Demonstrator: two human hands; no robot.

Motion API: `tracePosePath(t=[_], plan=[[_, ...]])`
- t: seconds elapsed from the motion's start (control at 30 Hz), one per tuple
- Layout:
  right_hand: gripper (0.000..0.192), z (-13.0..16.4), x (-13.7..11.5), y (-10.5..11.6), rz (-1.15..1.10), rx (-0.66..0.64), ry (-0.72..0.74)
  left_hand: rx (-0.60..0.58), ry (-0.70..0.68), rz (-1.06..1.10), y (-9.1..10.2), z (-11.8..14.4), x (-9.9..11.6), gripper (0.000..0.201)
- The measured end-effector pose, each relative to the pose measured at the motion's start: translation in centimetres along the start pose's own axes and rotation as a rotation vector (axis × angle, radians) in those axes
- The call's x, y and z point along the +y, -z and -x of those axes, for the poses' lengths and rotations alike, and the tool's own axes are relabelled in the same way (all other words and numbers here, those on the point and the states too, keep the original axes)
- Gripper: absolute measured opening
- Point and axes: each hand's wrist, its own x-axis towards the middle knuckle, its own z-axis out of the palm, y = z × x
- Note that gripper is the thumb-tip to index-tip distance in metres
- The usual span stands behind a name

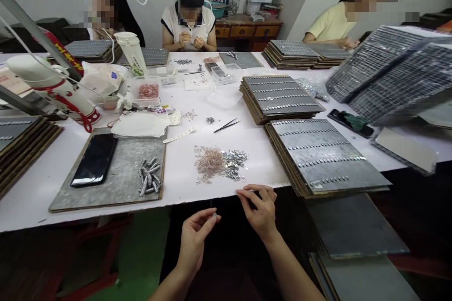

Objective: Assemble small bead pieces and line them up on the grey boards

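Note:
My left hand point(197, 235) is held just below the table's front edge, pinching a small, pale round piece point(214, 215) between thumb and fingertips. Beside it, at the edge, my right hand point(259, 209) has thumb and fingertips drawn together; anything between them is too small to name. In front of my hands lies a heap of small pinkish clear rings point(208, 162). Touching its right side is a pile of shiny silver discs point(235, 164). Black tweezers point(226, 125) lie farther back, near a small metal cluster point(210, 120).
Stacked grey boards point(328, 150) with rows of small discs stand right. At left, a phone point(94, 159) and metal cylinders point(150, 176) lie on a grey board point(123, 188). A white cup point(131, 54) stands behind. Several people sit across the table.

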Motion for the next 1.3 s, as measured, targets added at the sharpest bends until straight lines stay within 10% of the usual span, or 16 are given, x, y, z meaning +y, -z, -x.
tracePosePath(t=[0.4,0.8,1.3], plan=[[0.005,-1.2,0.1,-0.2,-0.051,0.102,-0.072,-0.028,-0.113,-0.055,0.8,0.5,-0.6,0.023],[0.011,2.1,-6.9,0.8,-0.761,-0.427,-0.386,-0.046,-0.311,-0.258,1.4,1.2,-0.4,0.016],[0.017,2.7,-7.3,1.5,-0.761,-0.400,-0.388,-0.144,-0.590,-0.372,1.6,3.3,-0.8,0.014]])
